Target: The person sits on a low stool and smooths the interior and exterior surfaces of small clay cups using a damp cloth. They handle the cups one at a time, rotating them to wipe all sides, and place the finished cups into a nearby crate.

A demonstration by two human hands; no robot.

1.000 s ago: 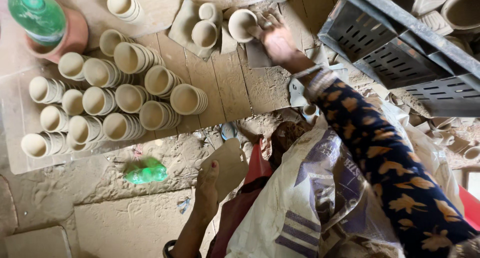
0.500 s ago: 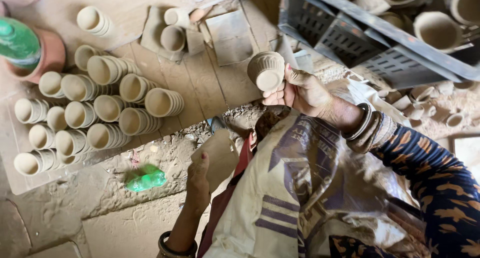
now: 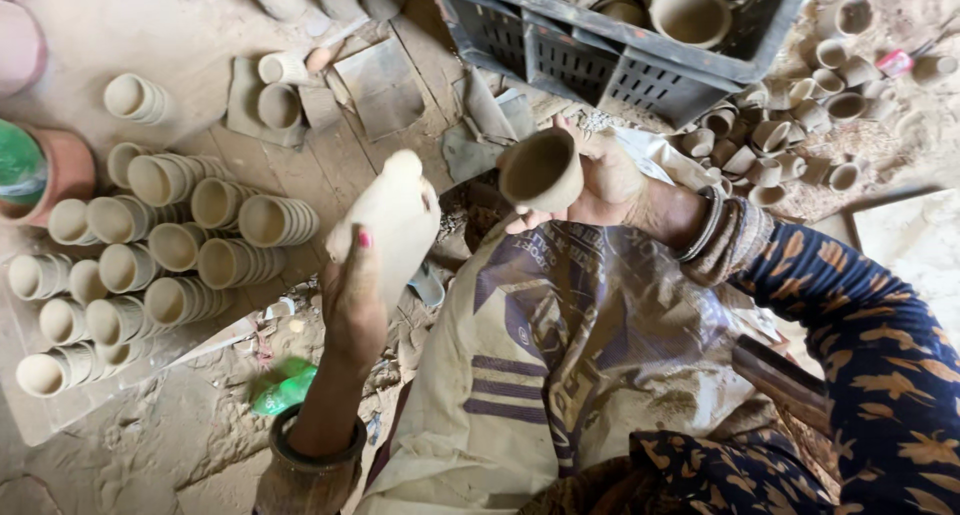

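My right hand (image 3: pixel 600 180) grips a small unfired clay cup (image 3: pixel 540 170), its mouth turned toward me, held over my lap. My left hand (image 3: pixel 352 293) is raised beside it and holds a flat, pale, dusty paddle-like piece (image 3: pixel 392 220) upright. The paddle and the cup are a short gap apart. A striped woven sack (image 3: pixel 540 365) covers my lap under both hands.
Several stacks of clay cups (image 3: pixel 165 240) lie on their sides on a wooden board at left. A dark plastic crate (image 3: pixel 600 60) with cups stands at the top. Loose cups (image 3: pixel 790 125) litter the ground at right. A green wrapper (image 3: pixel 283 390) and a terracotta pot (image 3: pixel 60 175) lie at left.
My right hand has brought the cup from the far board back over my lap. My left hand has lifted the paddle up next to it.
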